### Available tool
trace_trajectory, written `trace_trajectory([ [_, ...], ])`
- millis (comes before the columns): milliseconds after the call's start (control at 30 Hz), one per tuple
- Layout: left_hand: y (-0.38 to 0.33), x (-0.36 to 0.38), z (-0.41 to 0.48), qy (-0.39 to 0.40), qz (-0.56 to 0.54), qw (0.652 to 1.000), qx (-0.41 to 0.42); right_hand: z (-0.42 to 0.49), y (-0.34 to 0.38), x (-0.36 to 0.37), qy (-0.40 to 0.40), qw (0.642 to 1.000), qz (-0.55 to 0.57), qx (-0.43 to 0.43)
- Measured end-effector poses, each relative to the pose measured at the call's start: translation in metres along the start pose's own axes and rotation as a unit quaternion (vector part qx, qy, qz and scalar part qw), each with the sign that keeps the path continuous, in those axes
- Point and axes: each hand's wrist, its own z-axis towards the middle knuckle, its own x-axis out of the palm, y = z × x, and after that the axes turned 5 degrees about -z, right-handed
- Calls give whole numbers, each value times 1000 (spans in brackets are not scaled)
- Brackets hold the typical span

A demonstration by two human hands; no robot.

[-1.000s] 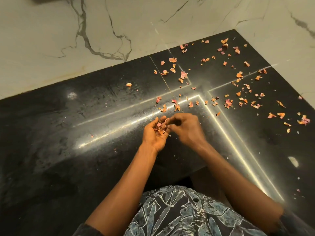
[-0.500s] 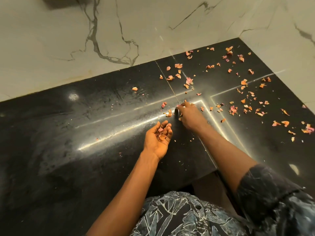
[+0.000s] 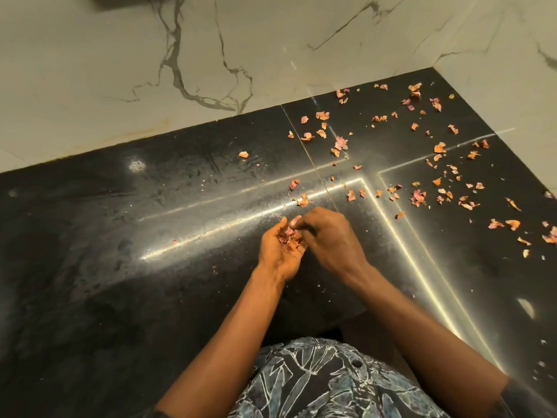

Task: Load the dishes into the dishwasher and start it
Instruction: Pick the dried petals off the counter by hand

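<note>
Left grip (image 3: 280, 251) lies palm up and loosely cupped just above the black polished stone bench (image 3: 135, 282), cradling a small heap of dry pink-orange peel flakes (image 3: 290, 239) in its hollow; its fingers are only gently curved, not clamped. Right grip (image 3: 328, 239) sits palm down, touching the left one on its right side, narrow, with fingers curled and their tips bunched over the heap. Whether those tips pinch a flake cannot be told.

Just beyond both grips a few loose flakes (image 3: 303, 202) lie on the bench, on a bright streak of reflected light (image 3: 241, 218) that runs out to the left of the grips. Farther beyond and well out to the right of the right grip, many more scattered flakes (image 3: 419, 197) cover the bench up to its far corner. One lone flake (image 3: 243, 154) lies beyond and slightly left of the left grip. Behind the bench stands a white grey-veined marble wall (image 3: 120, 70). Nearer than the grips, between the forearms, shows a dark leaf-patterned shirt (image 3: 316, 384).
</note>
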Motion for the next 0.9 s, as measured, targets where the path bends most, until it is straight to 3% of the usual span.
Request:
trace_trajectory([
  [133, 3, 6, -5, -6, -3, 1000, 4, 1, 12, -1, 48, 997, -45, -26],
  [367, -9, -2, 0, 4, -26, 999, 21, 40, -6, -16, -50, 992, 91, 71],
  [433, -13, -5, -1, -4, -21, 999, 33, 62, -28, -8, -47, 990, 49, 124],
  [500, -16, -6, -5, -2, -11, 999, 41, 78, -43, 7, 18, 987, -16, 157],
  [600, -19, -7, -9, 9, -2, 999, 45, 79, -43, 33, 87, 986, -108, 88],
  [733, -25, -8, -13, 15, -6, 998, 60, 58, -33, 53, 52, 981, -189, -12],
  [900, -29, -15, -11, 12, -20, 997, 69, 37, -33, 49, 47, 989, -141, 19],
])
